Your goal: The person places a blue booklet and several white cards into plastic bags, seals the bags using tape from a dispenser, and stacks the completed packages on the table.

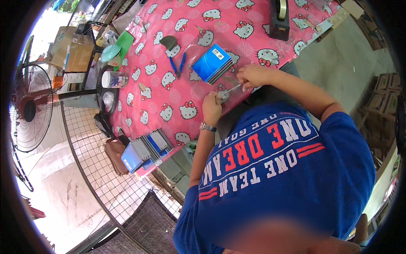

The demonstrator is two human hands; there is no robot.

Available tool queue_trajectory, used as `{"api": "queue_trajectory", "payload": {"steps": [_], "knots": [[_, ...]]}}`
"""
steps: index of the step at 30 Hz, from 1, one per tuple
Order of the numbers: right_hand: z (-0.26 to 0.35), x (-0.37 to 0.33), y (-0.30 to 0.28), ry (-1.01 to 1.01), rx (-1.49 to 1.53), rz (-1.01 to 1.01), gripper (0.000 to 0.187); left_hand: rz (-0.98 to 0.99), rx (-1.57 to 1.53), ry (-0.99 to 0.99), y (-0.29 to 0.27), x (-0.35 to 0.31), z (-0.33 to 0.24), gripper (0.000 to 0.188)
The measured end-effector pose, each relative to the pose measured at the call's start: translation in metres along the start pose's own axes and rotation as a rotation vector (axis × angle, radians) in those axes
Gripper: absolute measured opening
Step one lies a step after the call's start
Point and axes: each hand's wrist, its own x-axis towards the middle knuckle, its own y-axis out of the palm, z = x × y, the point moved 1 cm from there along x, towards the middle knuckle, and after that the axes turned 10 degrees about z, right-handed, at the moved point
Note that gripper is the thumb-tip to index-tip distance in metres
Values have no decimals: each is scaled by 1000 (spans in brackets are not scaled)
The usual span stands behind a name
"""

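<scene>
A: What lies about on the table (169, 25)?

B: A pink cloth with cartoon cats covers it. A blue spiral notebook (212, 63) lies near its middle, two blue pens (177, 65) just left of that, and a dark tape dispenser (279, 19) stands at the far edge. A stack of blue notebooks (146, 150) sits at the near left corner, partly over the edge.

A: And off the table?

B: A fan (31, 110) stands at the left, with a cardboard box (78, 55) and a white cup (111, 79) on a dark stand beside it. More boxes are at the right.

A: Anything blocking the view?

B: The person's blue shirt (275, 178) fills the lower right and hides the near table edge there.

A: The hands?

B: The left hand (211, 108), a watch (207, 126) on its wrist, is curled, its fingers resting on a small grey piece (223, 97) on the cloth. The right hand (252, 76) is closed, pinching a thin silvery strip (233, 88) that runs down to the grey piece.

A: Where is that piece exactly?

B: Between the two hands, just below the notebook. What it is, I cannot tell.
</scene>
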Motion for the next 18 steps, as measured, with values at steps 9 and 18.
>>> {"api": "queue_trajectory", "payload": {"steps": [9,18], "knots": [[27,16,-49,-84,-72,-214,9,-127,-26,-21,-17,1,-15,23],[-11,68,-122,120,-72,49,11,-535,87,-172,-77,36,-16,19]]}}
